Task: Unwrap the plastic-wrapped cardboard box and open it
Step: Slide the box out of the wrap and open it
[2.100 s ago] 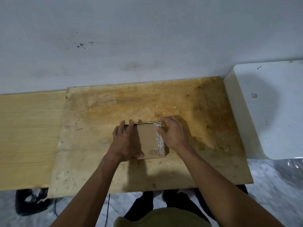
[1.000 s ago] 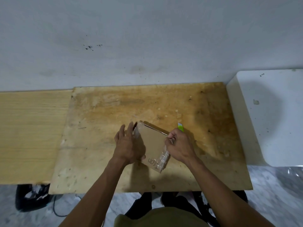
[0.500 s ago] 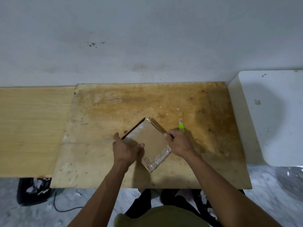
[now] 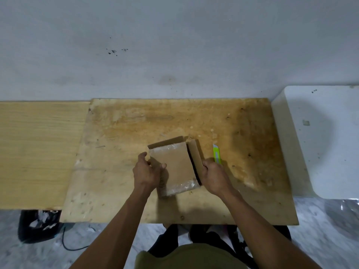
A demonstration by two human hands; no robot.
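A flat cardboard box [image 4: 177, 166] lies on the stained plywood board [image 4: 242, 133], with clear plastic film still over its near and far ends. My left hand [image 4: 146, 172] grips its left edge, thumb on top. My right hand [image 4: 212, 175] holds the right side, where a cardboard flap [image 4: 195, 156] stands lifted and a dark gap shows beneath it. Another flap sticks out at the far end. A lime-green utility knife [image 4: 217, 153] lies on the board just beyond my right hand; whether the hand touches it is unclear.
A pale wooden tabletop [image 4: 38, 148] adjoins the board on the left. A white block [image 4: 320, 140] stands at the right. A black bin [image 4: 38, 226] with scraps sits on the marble floor below left. The grey wall is close behind.
The box has been turned from a diagonal to nearly straight. Its right flap has come up, and a flap at the far end now shows. The green knife is more exposed.
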